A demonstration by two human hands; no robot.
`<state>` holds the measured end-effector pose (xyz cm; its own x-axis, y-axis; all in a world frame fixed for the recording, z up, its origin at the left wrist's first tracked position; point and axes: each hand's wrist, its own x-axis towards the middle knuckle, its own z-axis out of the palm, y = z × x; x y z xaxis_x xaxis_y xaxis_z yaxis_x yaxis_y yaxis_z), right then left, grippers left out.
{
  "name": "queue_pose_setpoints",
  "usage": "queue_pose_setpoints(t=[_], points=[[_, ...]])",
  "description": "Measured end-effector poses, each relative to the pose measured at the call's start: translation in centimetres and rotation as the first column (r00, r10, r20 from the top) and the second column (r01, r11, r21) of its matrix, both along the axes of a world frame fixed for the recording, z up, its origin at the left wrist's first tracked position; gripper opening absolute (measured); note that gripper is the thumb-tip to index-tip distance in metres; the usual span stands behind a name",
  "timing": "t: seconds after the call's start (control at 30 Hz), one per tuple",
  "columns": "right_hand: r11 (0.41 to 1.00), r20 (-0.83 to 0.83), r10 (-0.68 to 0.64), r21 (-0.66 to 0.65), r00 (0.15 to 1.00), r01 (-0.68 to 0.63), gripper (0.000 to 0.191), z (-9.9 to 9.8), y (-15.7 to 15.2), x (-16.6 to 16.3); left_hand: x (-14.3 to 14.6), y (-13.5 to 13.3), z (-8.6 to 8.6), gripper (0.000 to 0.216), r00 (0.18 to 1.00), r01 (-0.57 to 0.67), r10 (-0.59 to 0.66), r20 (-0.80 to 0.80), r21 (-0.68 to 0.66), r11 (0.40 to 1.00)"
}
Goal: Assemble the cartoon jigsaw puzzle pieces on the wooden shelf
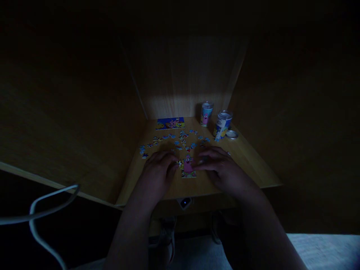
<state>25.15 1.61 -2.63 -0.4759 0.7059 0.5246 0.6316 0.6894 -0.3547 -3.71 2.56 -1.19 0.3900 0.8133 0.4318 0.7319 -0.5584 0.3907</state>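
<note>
A partly joined jigsaw puzzle (188,167) with a pink cartoon figure lies flat on the wooden surface between my hands. My left hand (159,168) is at its left side, thumb and fingertips pinched on a small yellowish puzzle piece (179,163) against the puzzle's left edge. On the other side, my right hand (222,167) has its fingers spread, fingertips at the puzzle's right edge and seeming to touch it. Several loose puzzle pieces (183,141) lie scattered just beyond both hands.
At the back left lies a blue picture card or finished puzzle (170,123). Two printed cans stand at the back right, one farther back (206,114) and one nearer (223,124), beside a round lid (232,134). Wooden panels enclose the dim space. A white cable (33,215) hangs at left.
</note>
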Motion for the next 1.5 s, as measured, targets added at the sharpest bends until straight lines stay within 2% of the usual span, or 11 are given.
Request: queue_pose_setpoints(t=[0.33,0.57,0.9,1.17,1.5], points=[[0.998,-0.017,0.059,-0.006,0.998,-0.060,0.064,0.31,-0.01,-0.05,0.01,-0.06,0.10,0.013,0.999,0.032,-0.032,-0.019,0.012,0.999],[0.998,-0.002,0.042,-0.043,0.999,-0.042,0.055,0.22,-0.01,-0.01,0.42,-0.29,0.69,0.012,0.998,0.034,-0.032,-0.050,0.030,0.999],[0.999,0.004,0.028,-0.028,1.000,-0.028,0.051,0.34,-0.04,-0.16,-0.01,-0.34,0.25,0.022,0.996,0.067,-0.064,-0.056,0.038,0.997],[1.000,-0.006,0.009,-0.021,1.000,-0.009,0.046,0.47,-0.24,-0.38,0.13,-0.35,0.45,0.017,0.997,0.064,-0.062,-0.045,0.057,0.996],[1.000,-0.001,0.010,-0.022,1.000,-0.010,0.050,0.28,-0.11,-0.25,0.03,-0.37,0.44,0.024,0.993,0.113,-0.109,-0.055,0.066,0.991]])
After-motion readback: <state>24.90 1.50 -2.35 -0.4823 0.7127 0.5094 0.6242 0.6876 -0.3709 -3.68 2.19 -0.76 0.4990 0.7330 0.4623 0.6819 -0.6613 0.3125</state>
